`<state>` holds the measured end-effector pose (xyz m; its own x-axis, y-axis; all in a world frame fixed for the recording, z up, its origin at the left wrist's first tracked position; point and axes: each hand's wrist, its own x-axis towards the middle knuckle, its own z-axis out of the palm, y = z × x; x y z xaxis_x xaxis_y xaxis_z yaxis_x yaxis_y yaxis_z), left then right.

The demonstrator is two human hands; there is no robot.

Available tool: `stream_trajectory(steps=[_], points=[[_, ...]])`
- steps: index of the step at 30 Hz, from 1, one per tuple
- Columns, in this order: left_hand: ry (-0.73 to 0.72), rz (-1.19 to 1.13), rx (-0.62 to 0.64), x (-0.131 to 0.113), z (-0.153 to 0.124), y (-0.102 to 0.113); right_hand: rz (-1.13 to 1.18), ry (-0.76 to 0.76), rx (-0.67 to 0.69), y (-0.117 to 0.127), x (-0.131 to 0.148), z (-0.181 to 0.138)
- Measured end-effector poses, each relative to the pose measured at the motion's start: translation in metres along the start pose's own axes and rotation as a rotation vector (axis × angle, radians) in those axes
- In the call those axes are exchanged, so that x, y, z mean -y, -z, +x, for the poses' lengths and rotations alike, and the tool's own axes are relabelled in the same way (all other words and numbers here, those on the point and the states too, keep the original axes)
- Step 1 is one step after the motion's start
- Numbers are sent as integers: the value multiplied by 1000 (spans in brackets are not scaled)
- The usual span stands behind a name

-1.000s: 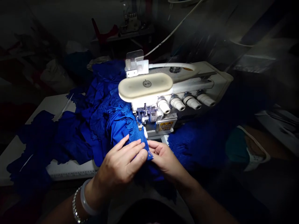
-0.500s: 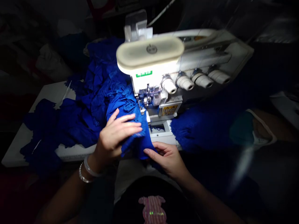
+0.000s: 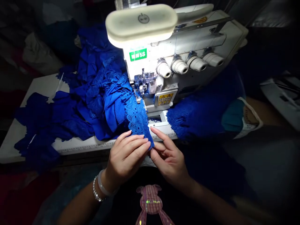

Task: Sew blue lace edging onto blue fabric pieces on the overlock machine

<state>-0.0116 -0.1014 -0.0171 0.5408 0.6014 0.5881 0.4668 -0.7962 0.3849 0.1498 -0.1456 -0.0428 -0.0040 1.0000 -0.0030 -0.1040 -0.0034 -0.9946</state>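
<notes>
A strip of blue lace fabric (image 3: 138,120) runs from under the presser foot (image 3: 138,99) of a white overlock sewing machine (image 3: 138,72) to the table's front edge. My left hand (image 3: 128,154) lies over the lace's near end, fingers together and pressing on it; the thumb is hidden. At the lace's right edge, my right hand (image 3: 170,159) pinches the near corner between thumb and fingers, its index finger raised towards the machine bed. The fingertips of both hands nearly meet there.
Heaped blue fabric (image 3: 93,93) covers the white table (image 3: 14,137) left of the machine. More blue lace cloth (image 3: 187,115) lies to the right, beside a teal piece with white trim (image 3: 234,117). A lamp head (image 3: 140,23) juts out above the needle area.
My left hand has come down from the raised lace onto its near end, beside my right hand. The lace now lies flat over the plain blue cloth. The view has shifted.
</notes>
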Motion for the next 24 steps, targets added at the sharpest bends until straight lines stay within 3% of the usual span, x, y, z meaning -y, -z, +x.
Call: stream_trajectory(steps=[9, 15, 21, 24], points=[[9, 30, -39, -6, -5, -1, -205, 172, -45, -3, 8, -2], [37, 42, -96, -3, -11, -7, -246, 234, 35, 0, 12, 4], [-118, -54, -139, 21, -2, -14, -520, 615, 77, 12, 10, 23], [-131, 64, -80, 39, 13, -14, -579, 780, 143, 14, 17, 31]])
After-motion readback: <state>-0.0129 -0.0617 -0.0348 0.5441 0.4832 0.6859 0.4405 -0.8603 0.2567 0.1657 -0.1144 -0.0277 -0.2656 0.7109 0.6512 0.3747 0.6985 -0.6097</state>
